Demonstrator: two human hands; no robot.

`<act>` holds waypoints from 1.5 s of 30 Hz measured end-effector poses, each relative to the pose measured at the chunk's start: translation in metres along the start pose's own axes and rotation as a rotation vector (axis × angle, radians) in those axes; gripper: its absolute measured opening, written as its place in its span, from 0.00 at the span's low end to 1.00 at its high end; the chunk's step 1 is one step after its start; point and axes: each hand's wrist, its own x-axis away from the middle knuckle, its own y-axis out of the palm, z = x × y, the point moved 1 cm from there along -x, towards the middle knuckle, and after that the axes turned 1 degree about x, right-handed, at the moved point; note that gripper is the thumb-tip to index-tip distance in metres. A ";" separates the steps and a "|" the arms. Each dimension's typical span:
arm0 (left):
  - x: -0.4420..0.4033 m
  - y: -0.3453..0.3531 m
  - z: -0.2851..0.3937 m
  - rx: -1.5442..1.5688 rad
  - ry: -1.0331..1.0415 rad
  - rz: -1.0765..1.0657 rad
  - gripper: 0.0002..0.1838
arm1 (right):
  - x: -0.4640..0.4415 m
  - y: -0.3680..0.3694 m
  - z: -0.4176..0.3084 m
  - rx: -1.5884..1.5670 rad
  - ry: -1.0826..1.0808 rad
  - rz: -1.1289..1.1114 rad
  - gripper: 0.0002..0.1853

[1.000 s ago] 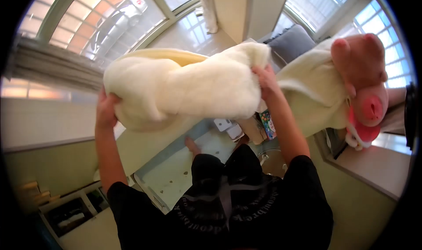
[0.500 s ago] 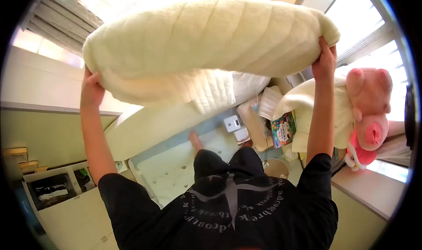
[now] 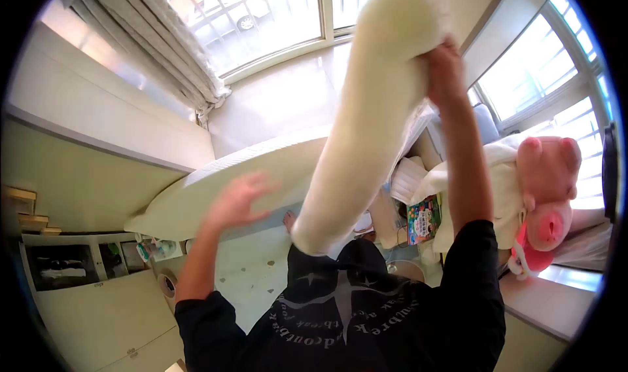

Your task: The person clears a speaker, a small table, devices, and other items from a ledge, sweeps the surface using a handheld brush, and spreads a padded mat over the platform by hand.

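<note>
A thick, cream-coloured fluffy cloth [image 3: 366, 130] hangs in a long folded roll, tilted from the upper middle down toward my lap. My right hand [image 3: 446, 71] is closed round its upper right part, with the arm stretched forward. The lower end hangs free just above my black shorts. Left of the cloth, my left hand [image 3: 241, 200] is apart from it, slightly blurred, with fingers spread and nothing held.
Pink plush toys [image 3: 548, 169] lie on pale bedding at the right. A colourful book [image 3: 424, 220] stands near them. A long padded edge [image 3: 229, 198] crosses the left middle. Grey curtains [image 3: 147, 38] hang by the window, and an open drawer [image 3: 62, 267] is at lower left.
My left hand has let go of the cloth and moved inward. The cloth has swung from a wide, level spread to a steep hanging roll in my right hand, which moved slightly inward.
</note>
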 end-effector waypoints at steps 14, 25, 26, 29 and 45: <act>-0.031 -0.147 0.033 -0.085 0.203 0.528 0.17 | 0.015 0.134 0.038 0.647 0.019 -0.707 0.11; 0.073 -0.165 -0.015 0.029 0.157 1.066 0.14 | 0.182 0.040 0.281 0.832 0.560 -0.731 0.19; 0.090 -0.169 -0.030 0.107 0.110 1.156 0.14 | 0.202 0.035 0.300 0.846 0.573 -0.720 0.22; 0.132 -0.190 -0.055 0.322 -0.034 1.185 0.12 | 0.235 0.032 0.331 0.774 0.535 -0.525 0.14; 0.190 -0.183 -0.170 -0.237 -0.446 1.070 0.06 | 0.164 -0.053 0.141 1.258 0.208 -0.332 0.17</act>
